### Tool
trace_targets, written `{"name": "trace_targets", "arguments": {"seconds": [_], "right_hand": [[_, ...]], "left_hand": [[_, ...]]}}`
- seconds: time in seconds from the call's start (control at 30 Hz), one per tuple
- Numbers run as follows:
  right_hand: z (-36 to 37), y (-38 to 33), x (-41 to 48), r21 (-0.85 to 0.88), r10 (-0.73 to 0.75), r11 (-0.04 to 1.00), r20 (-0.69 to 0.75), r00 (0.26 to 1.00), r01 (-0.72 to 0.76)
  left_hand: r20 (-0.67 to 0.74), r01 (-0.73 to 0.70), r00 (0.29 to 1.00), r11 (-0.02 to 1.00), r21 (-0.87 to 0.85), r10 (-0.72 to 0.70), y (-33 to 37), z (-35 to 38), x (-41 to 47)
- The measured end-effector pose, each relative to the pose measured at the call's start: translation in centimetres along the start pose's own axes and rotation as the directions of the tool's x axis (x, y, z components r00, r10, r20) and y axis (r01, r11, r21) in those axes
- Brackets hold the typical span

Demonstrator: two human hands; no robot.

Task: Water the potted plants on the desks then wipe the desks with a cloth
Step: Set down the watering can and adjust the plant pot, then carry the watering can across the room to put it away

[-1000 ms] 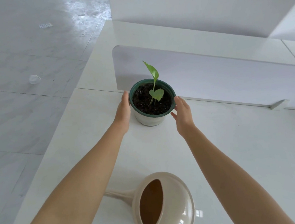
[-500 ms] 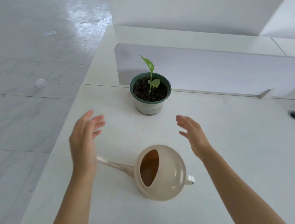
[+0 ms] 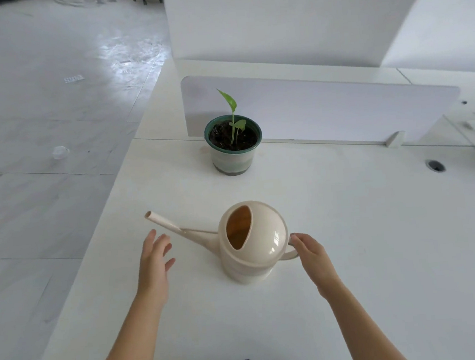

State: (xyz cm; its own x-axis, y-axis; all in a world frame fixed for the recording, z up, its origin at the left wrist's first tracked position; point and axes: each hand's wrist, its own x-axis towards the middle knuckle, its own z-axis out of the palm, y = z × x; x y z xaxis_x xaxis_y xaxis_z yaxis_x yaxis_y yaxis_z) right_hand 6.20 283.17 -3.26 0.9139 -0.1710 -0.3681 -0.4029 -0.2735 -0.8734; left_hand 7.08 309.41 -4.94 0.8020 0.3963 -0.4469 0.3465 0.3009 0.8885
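While the watering can (image 3: 253,241) is sitting upright on the white counter (image 3: 380,253), nobody's actually gripping it. Its spout (image 3: 177,231) is pointing off to the left and a bit away from the person, and the handle (image 3: 290,254) is sticking out on the right. The right hand (image 3: 313,255) is reaching in at that handle, loose and not wrapped around anything. Its fingertips (image 3: 295,237) are right up at the loop, though I can't tell if they're really touching it. The left hand (image 3: 154,261) is hovering just beside the spout on the near side, spread wide, holding nothing and clear of the can.

Farther back, the potted plant (image 3: 233,144) is standing well apart from the can: pale pot, green rim, dark soil, a small green sprout poking up. It's sitting just in front of a low white divider panel (image 3: 325,109). Over on the right a round cable hole (image 3: 435,165) is showing in the counter. Off the left edge, a small clear cup-like thing (image 3: 60,152) is lying on the glossy floor (image 3: 46,211).
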Motion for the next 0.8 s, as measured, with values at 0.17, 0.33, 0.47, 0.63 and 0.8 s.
{"name": "trace_targets", "arguments": {"seconds": [0.17, 0.33, 0.47, 0.63, 0.8], "right_hand": [[1.0, 0.6, -0.6, -0.020, -0.019, 1.000, -0.032, 0.999, 0.019], [1.0, 0.8, -0.5, -0.051, -0.015, 0.999, -0.018, 1.000, 0.014], [0.5, 0.9, -0.4, -0.026, 0.023, 0.999, 0.047, 0.999, -0.022], [-0.4, 1.6, -3.1, 0.123, 0.027, 0.992, 0.087, 0.996, -0.037], [-2.2, 1.3, -8.4, 0.298, -0.039, 0.954, -0.035, 0.999, 0.048]], "left_hand": [[0.207, 0.024, 0.978, 0.995, -0.100, -0.003, 0.2, 0.3, 0.6], [0.298, 0.046, 0.955, 0.981, -0.188, 0.013, 0.7, 0.4, 0.5], [0.331, 0.058, 0.943, 0.969, -0.241, 0.026, 1.0, 0.2, 0.7], [0.388, -0.023, 0.918, 0.989, -0.147, 0.079, 1.7, 0.7, 0.2], [0.530, -0.074, 0.839, 0.991, -0.116, 0.125, 3.9, 2.0, -2.0]]}}
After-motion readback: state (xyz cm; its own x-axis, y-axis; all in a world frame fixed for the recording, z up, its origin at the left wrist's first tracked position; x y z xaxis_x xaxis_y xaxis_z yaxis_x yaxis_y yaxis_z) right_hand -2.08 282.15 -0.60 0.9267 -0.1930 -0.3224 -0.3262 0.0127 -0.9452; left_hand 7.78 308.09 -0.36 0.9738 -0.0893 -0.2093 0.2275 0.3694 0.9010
